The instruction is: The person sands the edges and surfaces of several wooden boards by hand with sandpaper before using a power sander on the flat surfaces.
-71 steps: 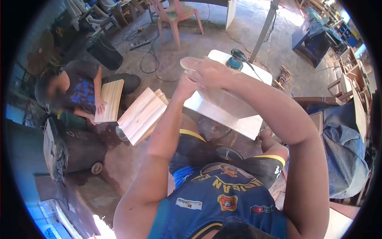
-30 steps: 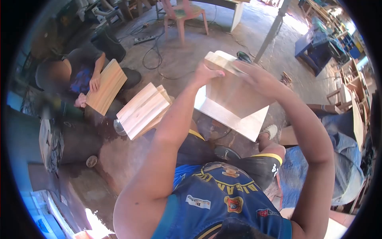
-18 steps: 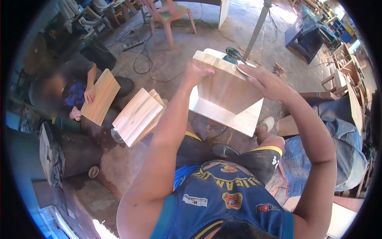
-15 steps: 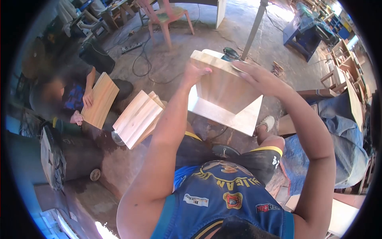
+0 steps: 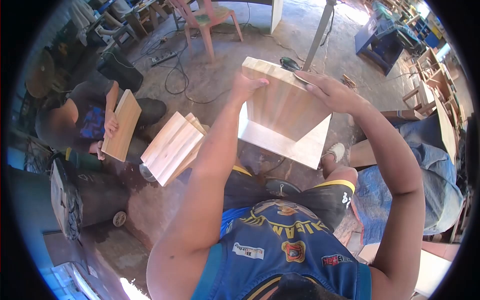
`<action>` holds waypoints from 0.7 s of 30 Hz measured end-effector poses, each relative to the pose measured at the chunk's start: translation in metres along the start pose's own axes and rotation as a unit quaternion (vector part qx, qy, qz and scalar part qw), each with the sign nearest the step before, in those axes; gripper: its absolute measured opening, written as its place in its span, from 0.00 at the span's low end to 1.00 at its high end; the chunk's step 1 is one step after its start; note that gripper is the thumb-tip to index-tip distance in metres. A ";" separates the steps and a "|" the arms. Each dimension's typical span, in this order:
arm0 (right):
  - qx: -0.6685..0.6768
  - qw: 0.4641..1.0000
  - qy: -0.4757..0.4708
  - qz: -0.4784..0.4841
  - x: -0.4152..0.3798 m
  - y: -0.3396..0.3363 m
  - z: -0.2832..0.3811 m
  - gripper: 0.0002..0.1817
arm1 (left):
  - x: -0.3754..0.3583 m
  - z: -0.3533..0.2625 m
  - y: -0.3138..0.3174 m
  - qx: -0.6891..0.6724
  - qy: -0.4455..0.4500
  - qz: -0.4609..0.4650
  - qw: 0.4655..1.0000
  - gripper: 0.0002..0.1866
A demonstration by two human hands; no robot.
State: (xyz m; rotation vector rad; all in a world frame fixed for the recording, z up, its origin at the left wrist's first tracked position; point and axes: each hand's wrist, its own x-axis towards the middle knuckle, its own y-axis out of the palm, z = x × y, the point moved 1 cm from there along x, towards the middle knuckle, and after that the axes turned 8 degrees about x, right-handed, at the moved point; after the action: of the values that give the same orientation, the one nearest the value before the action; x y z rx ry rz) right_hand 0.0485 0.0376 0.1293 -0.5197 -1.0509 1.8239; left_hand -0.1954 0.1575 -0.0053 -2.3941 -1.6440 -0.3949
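A thick light-wood board (image 5: pixel 287 102) stands tilted on a pale flat panel (image 5: pixel 282 145) in front of me. My left hand (image 5: pixel 249 86) is closed round its upper left edge, thumb on the near face. At the right end of the top edge, my right hand (image 5: pixel 332 92) presses its fingers against the wood. Under those fingers is a thin sheet that looks like sandpaper (image 5: pixel 301 76), mostly hidden by the hand. A small dark, rounded object (image 5: pixel 289 63) lies just behind the board.
Several loose boards (image 5: pixel 172 147) stand stacked at my left. Beyond them a co-worker (image 5: pixel 82 115) holds another board (image 5: pixel 122 125). A plastic chair (image 5: pixel 205 25), a cable (image 5: pixel 182 80) and a metal post (image 5: pixel 318 37) are ahead. A blue tarp (image 5: pixel 380 200) lies at my right.
My right hand has slid a little to the right and down along the board's top edge. The board has tilted slightly. The co-worker's board has turned slightly.
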 end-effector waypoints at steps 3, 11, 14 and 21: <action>-0.004 1.000 0.003 -0.004 0.044 0.016 0.014 0.27 | 0.006 -0.003 0.004 0.019 -0.026 -0.004 0.999 0.42; -0.058 0.995 -0.078 -0.026 0.069 0.025 0.028 0.25 | 0.002 -0.008 -0.001 0.078 -0.008 -0.004 0.997 0.44; -0.016 1.000 -0.007 -0.026 0.003 0.003 0.000 0.26 | 0.000 -0.012 0.003 0.038 -0.029 0.003 0.999 0.46; 0.017 0.999 0.030 0.004 0.075 0.022 0.036 0.28 | 0.004 -0.008 0.001 0.050 -0.016 0.005 0.999 0.49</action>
State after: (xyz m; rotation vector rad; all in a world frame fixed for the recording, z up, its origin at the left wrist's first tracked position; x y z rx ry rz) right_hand -0.0241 0.0838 0.1366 -0.5557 -0.9777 1.8179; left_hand -0.1936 0.1580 0.0032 -2.3466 -1.6248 -0.2677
